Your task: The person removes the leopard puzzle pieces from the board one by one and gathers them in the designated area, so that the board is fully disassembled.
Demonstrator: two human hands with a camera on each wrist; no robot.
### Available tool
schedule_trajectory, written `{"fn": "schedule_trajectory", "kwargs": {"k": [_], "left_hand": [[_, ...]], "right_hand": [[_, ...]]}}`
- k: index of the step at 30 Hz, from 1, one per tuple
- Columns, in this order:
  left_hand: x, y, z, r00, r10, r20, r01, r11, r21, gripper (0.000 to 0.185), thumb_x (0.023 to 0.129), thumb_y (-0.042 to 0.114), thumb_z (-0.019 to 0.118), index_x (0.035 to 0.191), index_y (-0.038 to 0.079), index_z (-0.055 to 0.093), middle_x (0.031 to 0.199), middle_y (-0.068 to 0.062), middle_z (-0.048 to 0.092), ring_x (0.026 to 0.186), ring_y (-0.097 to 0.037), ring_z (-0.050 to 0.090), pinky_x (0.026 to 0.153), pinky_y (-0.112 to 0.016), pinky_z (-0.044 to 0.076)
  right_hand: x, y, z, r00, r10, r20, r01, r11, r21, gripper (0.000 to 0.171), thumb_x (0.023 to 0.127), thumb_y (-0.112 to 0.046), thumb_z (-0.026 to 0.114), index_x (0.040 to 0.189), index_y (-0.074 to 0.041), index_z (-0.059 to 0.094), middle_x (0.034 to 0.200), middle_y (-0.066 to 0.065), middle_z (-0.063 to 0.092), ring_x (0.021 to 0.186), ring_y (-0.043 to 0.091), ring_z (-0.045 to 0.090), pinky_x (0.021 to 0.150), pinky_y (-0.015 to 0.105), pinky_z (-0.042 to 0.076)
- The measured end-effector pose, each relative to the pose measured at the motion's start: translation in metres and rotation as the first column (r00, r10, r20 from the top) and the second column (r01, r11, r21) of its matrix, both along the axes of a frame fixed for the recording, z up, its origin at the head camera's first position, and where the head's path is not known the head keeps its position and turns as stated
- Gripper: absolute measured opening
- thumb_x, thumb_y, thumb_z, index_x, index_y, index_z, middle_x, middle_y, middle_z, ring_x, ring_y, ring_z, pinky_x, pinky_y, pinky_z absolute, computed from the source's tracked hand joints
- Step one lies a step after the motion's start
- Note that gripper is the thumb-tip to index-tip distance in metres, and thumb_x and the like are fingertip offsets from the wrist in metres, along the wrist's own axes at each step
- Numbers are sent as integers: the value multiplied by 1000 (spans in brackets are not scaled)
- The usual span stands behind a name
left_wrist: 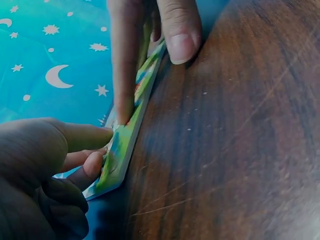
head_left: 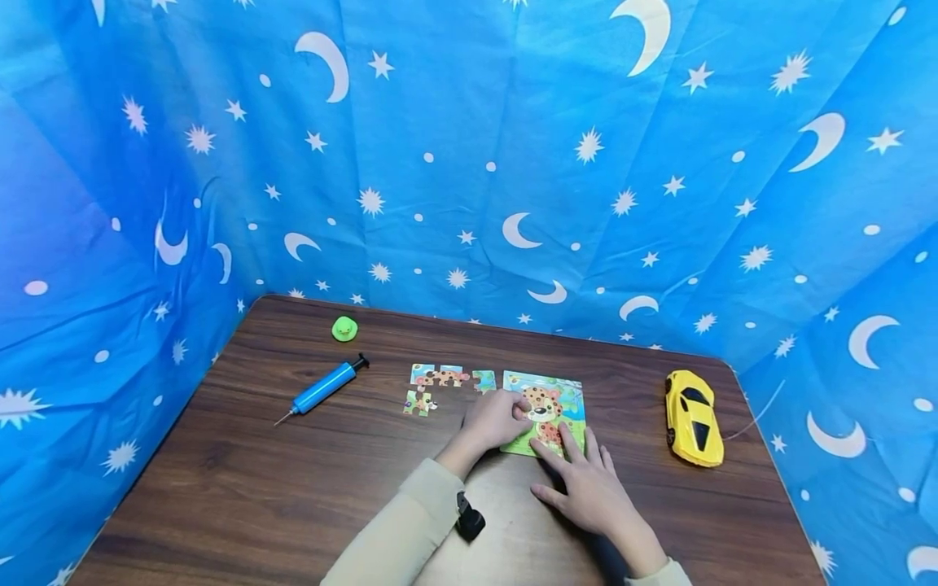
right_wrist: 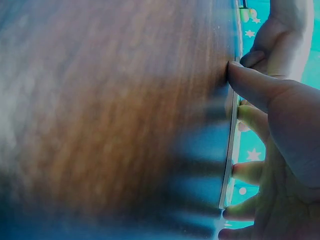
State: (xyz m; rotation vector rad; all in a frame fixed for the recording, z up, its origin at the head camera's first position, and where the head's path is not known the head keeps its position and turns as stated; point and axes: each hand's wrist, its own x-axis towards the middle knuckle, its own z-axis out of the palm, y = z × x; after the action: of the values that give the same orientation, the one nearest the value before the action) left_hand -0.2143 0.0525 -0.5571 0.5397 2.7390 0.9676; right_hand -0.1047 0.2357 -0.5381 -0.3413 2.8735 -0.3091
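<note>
Tabletop (head_left: 220, 488): puzzle (head_left: 546, 407) touched by R hand (head_left: 586, 487), fingers spread; adj. pc (head_left: 484, 379) could be knocked by curled L hand (head_left: 495, 420), grip unclear

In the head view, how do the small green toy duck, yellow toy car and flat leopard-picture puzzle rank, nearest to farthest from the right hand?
1. Flat leopard-picture puzzle: directly at the right hand.
2. Yellow toy car: out to the right.
3. Small green toy duck: far left, toward the back.
</note>
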Motion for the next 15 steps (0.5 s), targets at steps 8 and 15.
{"fn": "schedule_trajectory", "kwargs": {"k": [8,15], "left_hand": [[0,3,-4,999,29,-19,-30,999,-43,21,88,37,82,107,29,77,77,23,56,69,0,53,65,-27,43],[3,5,-3,999,32,-15,-33,998,-51,18,88,38,83,104,30,78,76,21,55,67,-1,51,62,-26,42]], "right_hand": [[0,-1,1,1000,-1,-9,1,1000,4,67,95,-60,67,155,-34,50,165,23,30,148,61,16,107,79,24],[1,0,-1,1000,5,-15,-5,1000,0,67,95,-57,68,155,-34,50,165,23,30,147,62,17,107,79,24]]}}
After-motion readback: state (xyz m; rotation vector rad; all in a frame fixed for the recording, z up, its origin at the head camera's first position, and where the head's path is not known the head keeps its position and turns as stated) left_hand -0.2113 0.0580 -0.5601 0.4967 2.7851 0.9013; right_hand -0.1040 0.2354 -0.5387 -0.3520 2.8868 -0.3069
